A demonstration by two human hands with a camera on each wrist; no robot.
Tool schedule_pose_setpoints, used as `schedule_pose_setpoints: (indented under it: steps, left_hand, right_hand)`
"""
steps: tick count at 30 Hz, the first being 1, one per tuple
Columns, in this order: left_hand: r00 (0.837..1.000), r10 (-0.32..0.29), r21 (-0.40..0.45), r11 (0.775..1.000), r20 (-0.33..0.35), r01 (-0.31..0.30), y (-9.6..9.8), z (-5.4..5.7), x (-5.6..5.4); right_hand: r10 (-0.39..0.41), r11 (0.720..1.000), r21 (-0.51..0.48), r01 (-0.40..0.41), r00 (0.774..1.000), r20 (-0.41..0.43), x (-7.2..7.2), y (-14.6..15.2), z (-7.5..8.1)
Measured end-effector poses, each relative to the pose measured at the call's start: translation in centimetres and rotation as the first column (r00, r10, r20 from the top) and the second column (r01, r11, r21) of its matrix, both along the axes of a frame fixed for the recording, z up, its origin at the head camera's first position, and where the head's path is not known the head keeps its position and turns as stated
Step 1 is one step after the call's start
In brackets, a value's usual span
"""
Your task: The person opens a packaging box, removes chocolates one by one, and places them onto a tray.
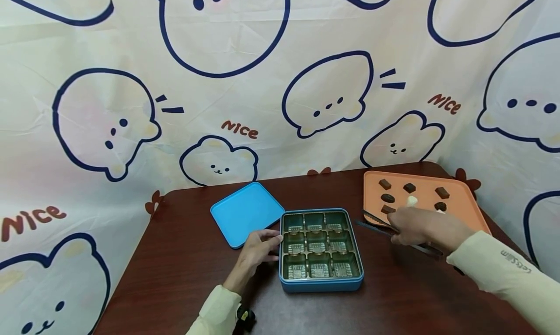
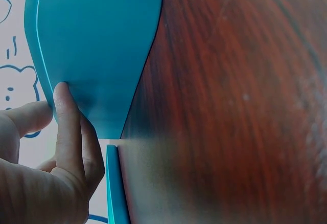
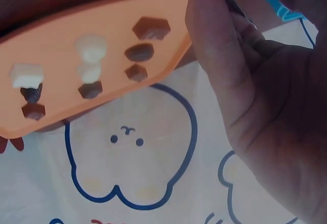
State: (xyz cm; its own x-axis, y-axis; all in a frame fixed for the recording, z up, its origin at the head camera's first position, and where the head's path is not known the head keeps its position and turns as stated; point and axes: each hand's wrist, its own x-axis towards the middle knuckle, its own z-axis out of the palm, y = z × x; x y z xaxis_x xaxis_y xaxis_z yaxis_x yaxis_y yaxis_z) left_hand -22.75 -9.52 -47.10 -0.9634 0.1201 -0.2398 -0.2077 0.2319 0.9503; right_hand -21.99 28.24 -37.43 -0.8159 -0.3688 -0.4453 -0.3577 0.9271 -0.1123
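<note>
A blue square tin [image 1: 323, 286] stands in the middle of the table; its gold insert [image 1: 316, 258] has several square compartments with ridged bottoms in sight. My left hand [image 1: 259, 247] steadies the tin's left side, fingertips at the rim and wall. In the left wrist view, those fingers lie fairly straight along the teal wall [image 2: 102, 45]. With my right hand [image 1: 417, 225] I grip dark tongs [image 1: 377, 219], their two arms spread and pointing left. They reach over the near left corner of an orange tray [image 1: 463, 208]. Brown chocolates [image 1: 409, 187] and white ones [image 3: 91, 48] lie on it.
Behind the tin to the left lies a flat blue lid [image 1: 247, 213]. The dark wooden table [image 1: 183, 276] ends at the back against a cloth [image 1: 271, 96] printed with cartoon bears.
</note>
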Motion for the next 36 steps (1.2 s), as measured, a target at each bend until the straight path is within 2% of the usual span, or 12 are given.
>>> schedule_pose_setpoints:
  steps: [6,14,36]
  left_hand:
    - [1.000,-0.005,0.002,1.000,-0.004,0.005,0.1,0.1,0.0]
    - [1.000,-0.006,-0.005,1.000,0.002,0.006,0.2,0.3,0.1]
    - [1.000,0.012,-0.009,1.000,0.007,-0.012,0.1,0.2,0.1]
  right_hand:
    - [-0.015,1.000,0.014,0.015,1.000,0.019,0.6,-0.3,-1.0]
    - [-0.063,0.996,-0.053,0.066,0.996,0.063,1.2,-0.3,-2.3]
    - [-0.086,0.996,-0.021,0.087,0.995,0.048,1.1,-0.6,-4.6]
